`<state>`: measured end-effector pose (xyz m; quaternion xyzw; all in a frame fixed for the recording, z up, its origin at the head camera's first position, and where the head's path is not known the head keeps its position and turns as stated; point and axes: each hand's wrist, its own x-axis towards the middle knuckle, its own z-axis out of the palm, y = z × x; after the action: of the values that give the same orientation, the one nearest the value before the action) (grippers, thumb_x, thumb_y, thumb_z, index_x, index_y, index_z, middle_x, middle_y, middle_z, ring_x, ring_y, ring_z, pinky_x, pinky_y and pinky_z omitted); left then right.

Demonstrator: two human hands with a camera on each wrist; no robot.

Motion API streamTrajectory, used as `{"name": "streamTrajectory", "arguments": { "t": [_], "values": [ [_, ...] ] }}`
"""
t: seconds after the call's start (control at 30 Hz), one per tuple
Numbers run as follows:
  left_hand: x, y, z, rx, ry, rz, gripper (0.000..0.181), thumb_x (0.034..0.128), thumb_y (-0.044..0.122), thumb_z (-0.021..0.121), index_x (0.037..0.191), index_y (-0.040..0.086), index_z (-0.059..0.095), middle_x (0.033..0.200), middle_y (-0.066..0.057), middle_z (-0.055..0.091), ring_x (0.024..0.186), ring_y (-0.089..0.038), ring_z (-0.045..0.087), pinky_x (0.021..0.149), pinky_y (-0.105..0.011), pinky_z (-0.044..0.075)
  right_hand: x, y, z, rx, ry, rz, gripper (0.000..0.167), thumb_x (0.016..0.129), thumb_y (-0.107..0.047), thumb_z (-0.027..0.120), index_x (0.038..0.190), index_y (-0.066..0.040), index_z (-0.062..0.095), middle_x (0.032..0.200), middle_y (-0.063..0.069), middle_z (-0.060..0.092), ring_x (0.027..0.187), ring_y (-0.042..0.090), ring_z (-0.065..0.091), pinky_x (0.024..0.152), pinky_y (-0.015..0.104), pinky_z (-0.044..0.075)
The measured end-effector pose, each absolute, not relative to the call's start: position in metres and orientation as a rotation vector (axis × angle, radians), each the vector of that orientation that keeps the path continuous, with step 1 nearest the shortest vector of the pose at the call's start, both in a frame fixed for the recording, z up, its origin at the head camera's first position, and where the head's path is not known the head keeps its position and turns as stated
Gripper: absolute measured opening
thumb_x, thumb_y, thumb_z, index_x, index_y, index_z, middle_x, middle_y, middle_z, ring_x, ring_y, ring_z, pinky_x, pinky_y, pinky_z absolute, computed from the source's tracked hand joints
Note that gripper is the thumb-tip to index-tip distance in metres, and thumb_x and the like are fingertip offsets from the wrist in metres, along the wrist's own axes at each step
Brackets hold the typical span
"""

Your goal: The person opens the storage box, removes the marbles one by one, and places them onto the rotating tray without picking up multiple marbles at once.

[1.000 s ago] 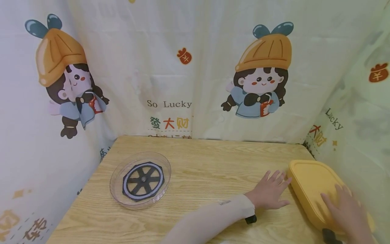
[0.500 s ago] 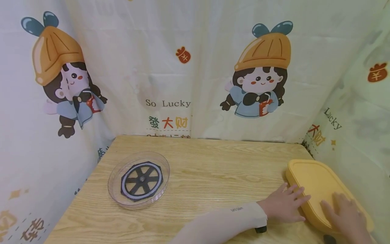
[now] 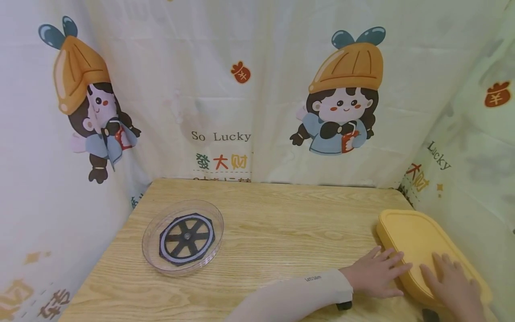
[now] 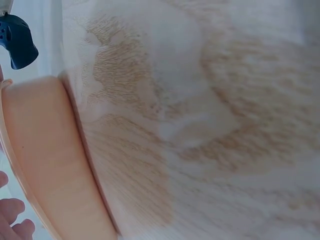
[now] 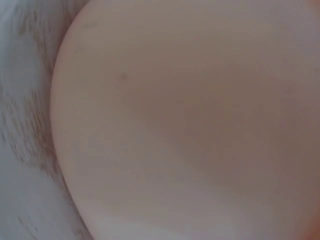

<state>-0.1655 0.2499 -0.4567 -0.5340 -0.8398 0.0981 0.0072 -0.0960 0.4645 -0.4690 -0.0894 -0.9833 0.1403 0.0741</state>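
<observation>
Here, the yellow box (image 3: 418,241) lies flat at the right end of the surface (image 3: 281,223), with its rounded lid facing upward. The left hand (image 3: 376,273) is at its left long side, toward the nearer end; the fingers are straight and spread apart, and they grip nothing. Their tips overlap the edge of the box in the head view, but I cannot tell surely if they press on it. The right hand (image 3: 454,284) is over the nearer part of the lid, with the thumb apart from the other fingers, which look relaxed; it does not clamp the box. In the left wrist view, the plain side wall of the box stands directly on the surface.

The surface is of pale wood pattern, with fine lines of grain. Well apart from the hands, near its left edge, there is a clear round dish (image 3: 152,243), and within its outline one sees a dark octagonal piece (image 3: 187,236) with a light ring and six spokes.

Around the surface hangs a cream curtain (image 3: 273,103) on the left, the back and the right. It carries cartoon figures (image 3: 344,100) in orange hats, red pouches (image 3: 240,72) and the words "So Lucky".
</observation>
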Motion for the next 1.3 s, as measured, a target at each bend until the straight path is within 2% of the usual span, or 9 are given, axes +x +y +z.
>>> {"name": "streamTrajectory", "arguments": {
  "t": [0.33,0.53,0.87,1.3],
  "values": [
    [-0.166,0.249,-0.46,-1.663,-2.612,0.352,0.07,0.0913,0.067,0.015,0.148,0.037,-0.012,0.157,0.014,-0.012,0.145,-0.005,-0.005,0.119,-0.028,0.006,-0.097,0.445,-0.463,-0.239,-2.94,0.475,0.066,0.1,-0.038,0.033,0.141,0.011,0.021,0.144,0.041,0.01,0.134,0.058,-0.003,0.09,0.079,-0.001],
    [-0.168,0.246,-0.461,-1.656,-2.598,0.335,0.069,0.0916,0.066,0.014,0.148,0.035,-0.011,0.157,0.012,-0.011,0.146,-0.007,-0.007,0.118,-0.026,0.004,-0.102,0.434,-0.463,-0.231,-2.954,0.465,0.067,0.1,-0.04,0.033,0.14,0.011,0.022,0.143,0.041,0.011,0.133,0.06,0.0,0.09,0.079,0.0],
    [-0.176,0.226,-0.458,-1.716,-2.544,0.294,0.064,0.0941,0.062,0.017,0.15,0.035,0.003,0.158,0.012,0.002,0.147,-0.009,-0.002,0.119,-0.026,0.004,-0.107,0.416,-0.459,-0.171,-2.944,0.469,0.066,0.099,-0.04,0.035,0.139,0.012,0.026,0.142,0.041,0.016,0.132,0.06,0.004,0.091,0.079,0.001],
    [-0.188,0.198,-0.46,-1.687,-2.519,0.248,0.058,0.0953,0.06,0.021,0.148,0.035,0.02,0.156,0.012,0.017,0.146,-0.01,0.01,0.118,-0.027,0.013,-0.114,0.396,-0.456,-0.036,-2.956,0.476,0.064,0.099,-0.039,0.038,0.141,0.009,0.028,0.142,0.04,0.023,0.134,0.058,0.011,0.095,0.076,0.007]
  ]
}}
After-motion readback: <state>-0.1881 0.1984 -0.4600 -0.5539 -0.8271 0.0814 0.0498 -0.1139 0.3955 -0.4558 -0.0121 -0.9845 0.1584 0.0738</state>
